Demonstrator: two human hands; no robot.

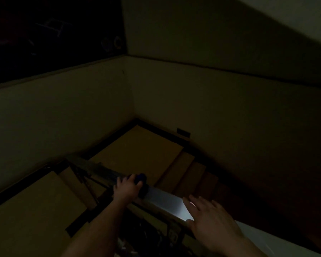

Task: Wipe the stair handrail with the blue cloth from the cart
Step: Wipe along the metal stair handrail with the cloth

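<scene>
Left hand (127, 188): fingers (132, 178) curled down and clamped on the cloth (141, 177), which is bunched blue under the fingertips and pressed onto the top of the rail (165, 201). A darker fold of it appears to hang over the rail's near side. The forearm reaches in from the lower left.

Right hand (209, 219): fingers straight and spread apart, holding nothing. The palm lies low over the rail's near end. Whether it touches the metal cannot be told in this light.

Step in hand, as judged: the wipe itself. The cloth is on the rail, well apart from the right hand, with a bright bare stretch of metal between the two.

Next move, as judged: slide the cloth along the rail under steady downward pressure, the grip wrapped round so that the sides are also wiped. The far stretch, which runs down toward the landing (141, 145), is dim; its condition cannot be assessed.

Count: two hands, one cloth, one rail, one landing. Several steps (189, 169) descend to the right; the exact number is lost in shadow. No cart can be made out.
</scene>
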